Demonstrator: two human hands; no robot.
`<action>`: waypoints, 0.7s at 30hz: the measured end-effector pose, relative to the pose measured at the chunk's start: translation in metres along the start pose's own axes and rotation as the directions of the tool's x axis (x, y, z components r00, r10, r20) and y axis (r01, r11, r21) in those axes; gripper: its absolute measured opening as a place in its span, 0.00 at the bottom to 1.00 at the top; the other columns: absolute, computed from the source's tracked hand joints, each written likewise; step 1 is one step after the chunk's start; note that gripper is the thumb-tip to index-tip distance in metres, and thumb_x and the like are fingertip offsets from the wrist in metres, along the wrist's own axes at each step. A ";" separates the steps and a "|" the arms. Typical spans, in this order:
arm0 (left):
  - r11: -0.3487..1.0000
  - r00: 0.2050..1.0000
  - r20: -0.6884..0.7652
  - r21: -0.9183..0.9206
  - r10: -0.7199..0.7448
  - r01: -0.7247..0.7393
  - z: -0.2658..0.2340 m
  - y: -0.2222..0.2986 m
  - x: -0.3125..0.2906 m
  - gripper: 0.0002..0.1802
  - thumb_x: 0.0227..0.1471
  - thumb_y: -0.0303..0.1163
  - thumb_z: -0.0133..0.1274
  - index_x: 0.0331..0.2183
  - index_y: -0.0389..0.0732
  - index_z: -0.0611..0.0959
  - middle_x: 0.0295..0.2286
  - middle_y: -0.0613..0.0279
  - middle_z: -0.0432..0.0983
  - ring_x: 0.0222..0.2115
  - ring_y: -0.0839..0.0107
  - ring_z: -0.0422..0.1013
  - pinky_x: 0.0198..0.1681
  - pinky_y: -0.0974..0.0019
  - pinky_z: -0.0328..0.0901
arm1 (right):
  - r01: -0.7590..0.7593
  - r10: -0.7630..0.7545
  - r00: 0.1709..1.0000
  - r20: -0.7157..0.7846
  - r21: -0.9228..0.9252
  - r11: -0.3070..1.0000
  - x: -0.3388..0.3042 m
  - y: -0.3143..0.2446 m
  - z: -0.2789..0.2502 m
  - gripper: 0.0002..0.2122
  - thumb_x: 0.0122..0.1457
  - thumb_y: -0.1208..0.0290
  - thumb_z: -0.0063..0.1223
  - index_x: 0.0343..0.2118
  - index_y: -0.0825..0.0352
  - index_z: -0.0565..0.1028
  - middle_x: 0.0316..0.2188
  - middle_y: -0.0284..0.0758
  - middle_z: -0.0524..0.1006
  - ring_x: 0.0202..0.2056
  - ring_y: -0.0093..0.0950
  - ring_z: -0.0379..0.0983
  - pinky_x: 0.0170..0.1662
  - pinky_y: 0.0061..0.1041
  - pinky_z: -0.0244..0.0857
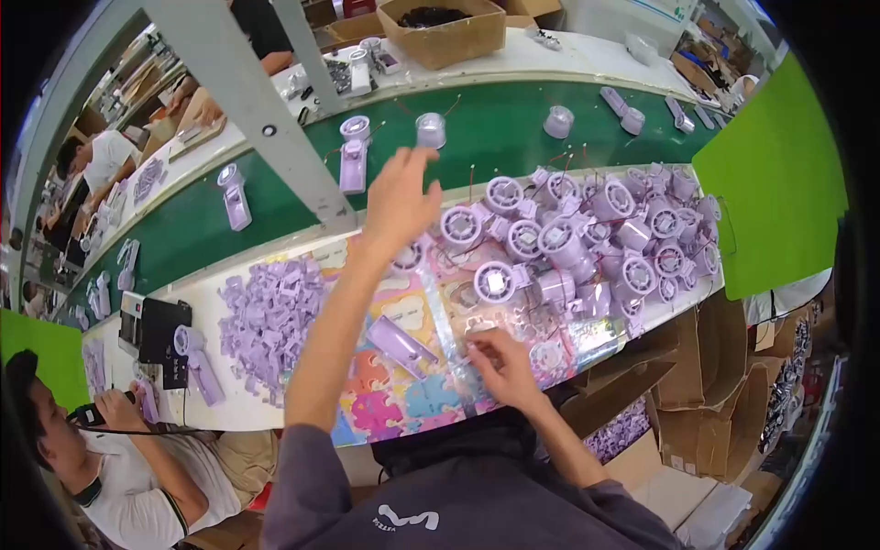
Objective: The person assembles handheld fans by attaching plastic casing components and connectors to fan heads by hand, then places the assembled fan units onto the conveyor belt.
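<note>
My left hand (pixel 399 197) reaches out over the green conveyor belt (pixel 513 128) with its fingers spread and nothing in them. Just beyond its fingertips a round lilac fan head (pixel 430 130) stands on the belt. My right hand (pixel 500 362) rests low on the colourful puzzle-pattern mat (pixel 394 408), fingers curled at a small pale part; I cannot make out whether it grips it. A lilac handle shell (pixel 401 341) lies on the mat between my arms. A heap of lilac fan heads with wires (pixel 587 238) lies to the right of my left hand.
A pile of small lilac pieces (pixel 270 316) covers the bench at left. Assembled lilac fans (pixel 353 151) ride the belt behind a slanted metal post (pixel 247 101). A cardboard box (pixel 443 32) stands beyond the belt. A co-worker's hand (pixel 119 408) works at lower left. Flattened cartons (pixel 706 367) stand at right.
</note>
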State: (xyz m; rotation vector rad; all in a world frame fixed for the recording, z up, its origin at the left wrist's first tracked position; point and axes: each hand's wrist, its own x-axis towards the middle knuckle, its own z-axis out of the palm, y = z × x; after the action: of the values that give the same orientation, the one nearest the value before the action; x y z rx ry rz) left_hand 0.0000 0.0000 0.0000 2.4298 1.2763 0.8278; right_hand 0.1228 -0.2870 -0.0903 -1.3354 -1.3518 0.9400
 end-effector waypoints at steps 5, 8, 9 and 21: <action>0.970 0.994 0.103 0.242 -0.032 0.007 0.049 -0.025 0.086 0.40 0.45 0.25 0.58 0.60 0.57 0.69 0.58 0.38 0.59 0.48 0.36 0.70 0.50 0.45 0.71 | 0.051 -0.051 0.999 0.000 -0.003 0.999 0.001 -0.006 -0.007 0.09 0.62 0.78 0.57 0.45 0.71 0.78 0.37 0.37 0.79 0.35 0.24 0.77 0.36 0.21 0.71; 0.938 0.986 0.165 0.346 -0.034 -0.025 0.070 -0.060 0.115 0.38 0.50 0.28 0.57 0.62 0.64 0.70 0.63 0.40 0.54 0.52 0.34 0.68 0.54 0.44 0.69 | 0.021 -0.021 0.999 -0.025 0.030 0.999 0.007 -0.008 -0.007 0.09 0.62 0.77 0.58 0.45 0.70 0.79 0.38 0.37 0.78 0.35 0.24 0.77 0.36 0.22 0.70; 0.926 0.981 0.184 0.377 -0.064 -0.010 0.076 -0.077 0.118 0.37 0.52 0.31 0.57 0.62 0.65 0.70 0.63 0.42 0.54 0.52 0.34 0.68 0.54 0.44 0.69 | 0.051 -0.051 0.999 -0.015 0.003 0.999 0.007 -0.012 -0.005 0.10 0.62 0.77 0.57 0.46 0.69 0.79 0.37 0.37 0.78 0.35 0.28 0.77 0.36 0.24 0.70; 0.784 0.987 -0.030 -0.612 -0.156 0.105 0.002 0.011 0.044 0.33 0.42 0.38 0.72 0.47 0.44 0.73 0.34 0.61 0.78 0.31 0.71 0.74 0.34 0.68 0.70 | 0.227 -0.229 0.973 -0.004 -0.144 0.963 0.005 -0.007 -0.009 0.16 0.55 0.83 0.59 0.47 0.65 0.81 0.40 0.38 0.78 0.40 0.35 0.77 0.41 0.29 0.71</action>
State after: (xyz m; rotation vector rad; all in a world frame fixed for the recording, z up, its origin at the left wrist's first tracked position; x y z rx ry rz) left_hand 0.0282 0.0293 0.0193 1.7860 0.9797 1.1005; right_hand 0.1297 -0.2841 -0.0808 -1.2581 -1.5436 0.6828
